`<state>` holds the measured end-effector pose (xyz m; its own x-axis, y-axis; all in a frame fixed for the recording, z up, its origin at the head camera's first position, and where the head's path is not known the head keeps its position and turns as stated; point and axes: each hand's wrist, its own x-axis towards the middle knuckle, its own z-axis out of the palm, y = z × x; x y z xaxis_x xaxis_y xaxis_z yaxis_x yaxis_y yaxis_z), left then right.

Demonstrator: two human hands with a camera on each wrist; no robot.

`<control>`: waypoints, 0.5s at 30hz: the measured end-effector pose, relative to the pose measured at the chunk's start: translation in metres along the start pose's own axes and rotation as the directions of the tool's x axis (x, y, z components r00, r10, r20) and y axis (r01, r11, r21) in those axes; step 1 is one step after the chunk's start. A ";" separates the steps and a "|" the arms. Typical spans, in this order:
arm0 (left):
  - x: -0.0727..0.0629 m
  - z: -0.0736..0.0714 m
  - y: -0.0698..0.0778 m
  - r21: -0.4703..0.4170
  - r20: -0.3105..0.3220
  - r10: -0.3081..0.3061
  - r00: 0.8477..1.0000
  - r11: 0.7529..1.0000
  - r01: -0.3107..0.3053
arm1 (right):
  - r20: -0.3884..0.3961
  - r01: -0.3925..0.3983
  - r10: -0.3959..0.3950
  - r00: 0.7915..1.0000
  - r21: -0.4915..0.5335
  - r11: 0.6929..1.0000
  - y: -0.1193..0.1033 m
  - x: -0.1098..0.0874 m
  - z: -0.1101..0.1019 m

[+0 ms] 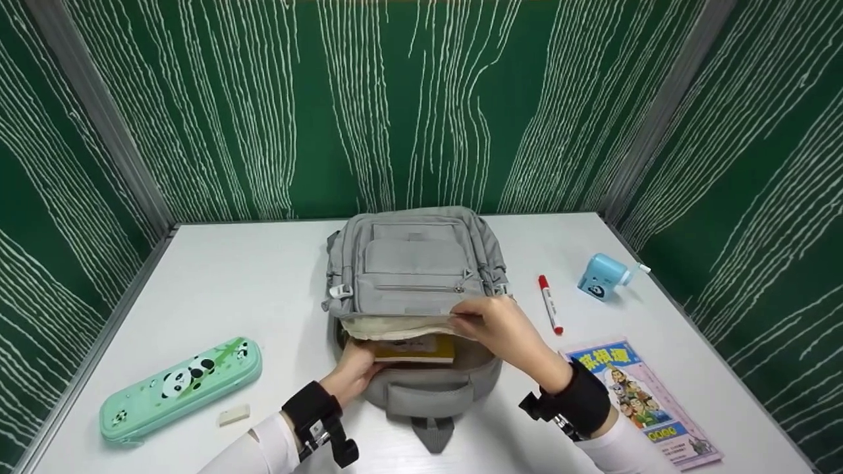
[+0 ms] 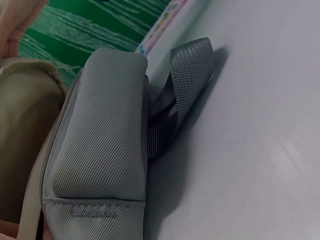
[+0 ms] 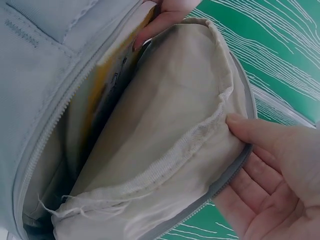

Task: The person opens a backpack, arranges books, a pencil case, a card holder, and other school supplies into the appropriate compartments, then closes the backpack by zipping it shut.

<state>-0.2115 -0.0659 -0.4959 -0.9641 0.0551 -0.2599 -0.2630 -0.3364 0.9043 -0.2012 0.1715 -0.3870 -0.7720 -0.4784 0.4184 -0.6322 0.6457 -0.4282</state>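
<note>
A grey backpack (image 1: 415, 263) lies on the table with its main compartment unzipped toward me. My right hand (image 1: 494, 322) pinches the edge of its front flap (image 3: 165, 115) between thumb and fingers and lifts it, showing the cream lining. At the left side of the opening, my left hand (image 1: 355, 368) holds the edge of a yellow book (image 1: 415, 349) that sits inside the compartment. In the right wrist view, fingers of that hand (image 3: 167, 17) lie over the book's cover; its lower part is hidden in the bag.
To the left lie a green panda pencil case (image 1: 181, 388) and a white eraser (image 1: 234, 415). A red-capped marker (image 1: 550, 304), a blue panda pencil sharpener (image 1: 602, 276) and a colourful comic book (image 1: 649, 401) lie to the right. Green walls (image 1: 421, 105) stand around the table.
</note>
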 end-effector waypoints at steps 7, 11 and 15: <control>0.001 0.004 0.003 -0.080 0.026 0.022 0.999 0.997 -0.020 | -0.021 0.025 -0.025 0.999 0.010 1.000 -0.001 0.000 -0.005; 0.007 0.011 0.008 -0.113 0.027 0.025 0.999 0.993 -0.022 | -0.028 0.042 -0.042 0.999 0.007 0.999 -0.001 0.000 -0.008; 0.020 0.011 0.003 -0.142 0.012 0.036 0.999 0.989 -0.034 | -0.011 0.031 -0.031 0.999 0.026 0.999 -0.002 -0.002 -0.009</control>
<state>-0.2318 -0.0554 -0.4942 -0.9733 0.0537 -0.2230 -0.2218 -0.4682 0.8554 -0.1984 0.1763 -0.3801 -0.7513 -0.4919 0.4401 -0.6576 0.6149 -0.4352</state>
